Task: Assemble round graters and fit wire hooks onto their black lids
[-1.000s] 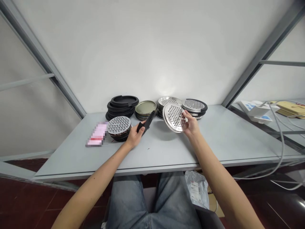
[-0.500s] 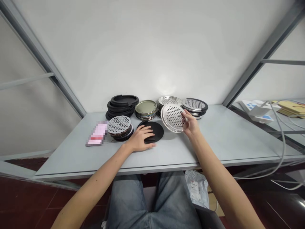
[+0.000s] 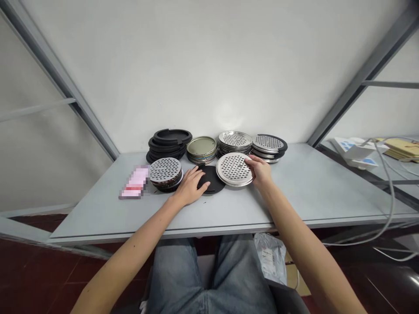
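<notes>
My right hand (image 3: 259, 171) pinches the right edge of a round perforated metal disc (image 3: 234, 169), thumb on top. The disc lies nearly flat and looks double-rimmed; I cannot tell whether it touches the table. Just left of it is a flat black round tray (image 3: 214, 179) with a raised lip. My left hand (image 3: 190, 186) rests on that tray's left side, fingers stretched out and thumb apart. Beside the left hand stands a stack topped by a grey perforated disc (image 3: 165, 170), with dark pieces beneath.
Along the wall stand stacks of black round trays (image 3: 173, 136), olive-green lids (image 3: 201, 146), silver perforated discs (image 3: 235, 139) and perforated discs in black rims (image 3: 269, 143). A blurred phone-like object (image 3: 135, 182) lies left. White boxes (image 3: 355, 152) and a cable (image 3: 391, 187) are right.
My right hand has lowered the perforated disc and turned it flatter, a little to the left. My left hand has shifted left on the black tray, uncovering more of its middle.
</notes>
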`<action>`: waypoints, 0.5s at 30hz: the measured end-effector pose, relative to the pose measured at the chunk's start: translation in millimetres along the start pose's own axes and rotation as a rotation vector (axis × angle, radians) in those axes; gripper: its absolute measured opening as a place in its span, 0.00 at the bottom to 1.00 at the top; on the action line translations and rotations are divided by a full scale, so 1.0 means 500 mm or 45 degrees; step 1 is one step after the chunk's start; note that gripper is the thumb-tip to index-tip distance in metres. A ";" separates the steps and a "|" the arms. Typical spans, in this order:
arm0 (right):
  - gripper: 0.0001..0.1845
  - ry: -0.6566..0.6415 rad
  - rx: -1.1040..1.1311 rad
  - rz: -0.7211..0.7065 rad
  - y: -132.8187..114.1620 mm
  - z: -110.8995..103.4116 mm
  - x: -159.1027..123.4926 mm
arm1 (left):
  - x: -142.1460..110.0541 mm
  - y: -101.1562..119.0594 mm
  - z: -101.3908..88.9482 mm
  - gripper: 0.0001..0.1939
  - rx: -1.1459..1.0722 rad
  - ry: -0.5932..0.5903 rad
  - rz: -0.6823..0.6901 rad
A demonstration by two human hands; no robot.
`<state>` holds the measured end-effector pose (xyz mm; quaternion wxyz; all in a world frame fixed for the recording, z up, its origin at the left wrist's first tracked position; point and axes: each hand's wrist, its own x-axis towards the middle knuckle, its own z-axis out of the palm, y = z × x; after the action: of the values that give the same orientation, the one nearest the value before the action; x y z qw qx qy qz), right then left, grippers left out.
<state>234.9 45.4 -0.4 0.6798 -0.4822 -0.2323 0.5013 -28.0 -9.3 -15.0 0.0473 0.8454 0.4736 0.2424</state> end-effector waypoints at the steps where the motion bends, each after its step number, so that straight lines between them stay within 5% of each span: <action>1: 0.16 -0.014 -0.034 -0.021 0.002 0.001 -0.002 | 0.000 0.002 -0.002 0.22 0.013 -0.016 0.001; 15: 0.10 -0.152 -0.400 -0.051 0.049 0.010 0.001 | 0.000 0.010 0.001 0.23 0.028 -0.030 0.071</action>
<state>219.9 48.7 -20.0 0.5910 -0.5471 -0.3573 0.4730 -24.1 -11.8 -13.8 0.0368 0.8615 0.4520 0.2284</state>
